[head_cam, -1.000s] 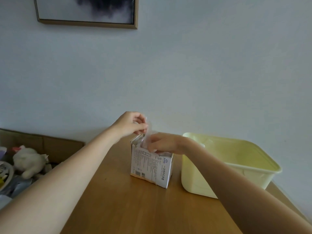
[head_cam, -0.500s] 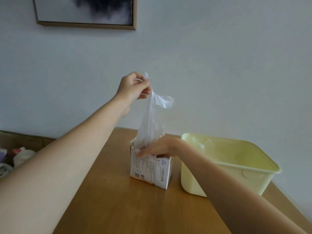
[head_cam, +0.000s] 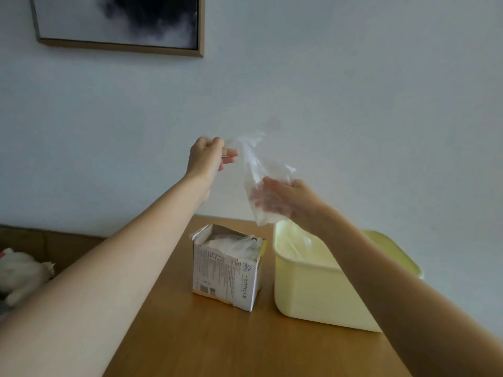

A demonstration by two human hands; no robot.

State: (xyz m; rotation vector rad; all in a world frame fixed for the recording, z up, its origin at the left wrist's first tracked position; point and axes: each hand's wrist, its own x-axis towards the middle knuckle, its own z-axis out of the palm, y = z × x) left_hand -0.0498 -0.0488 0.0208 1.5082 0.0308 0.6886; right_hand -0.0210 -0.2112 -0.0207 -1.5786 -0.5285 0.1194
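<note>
A thin clear plastic glove (head_cam: 253,164) hangs in the air above the table. My left hand (head_cam: 206,159) pinches its upper edge at chest height. My right hand (head_cam: 296,200) is lower and to the right, and its straight fingers show through the plastic; I cannot tell for sure whether they are inside it. Below both hands a torn-open white cardboard box of disposable gloves (head_cam: 226,276) stands on the wooden table (head_cam: 217,344), with more clear plastic showing in its open top.
A pale yellow plastic bin (head_cam: 307,289) stands right of the box, touching or nearly touching it. A white plush toy (head_cam: 21,270) lies off the table's left side by a brown cardboard box (head_cam: 54,246). A framed picture (head_cam: 122,23) hangs on the wall.
The glove has come fully out of the box. My right hand left the box top and rose into the hanging plastic. My left hand came a little lower, still pinching the glove.
</note>
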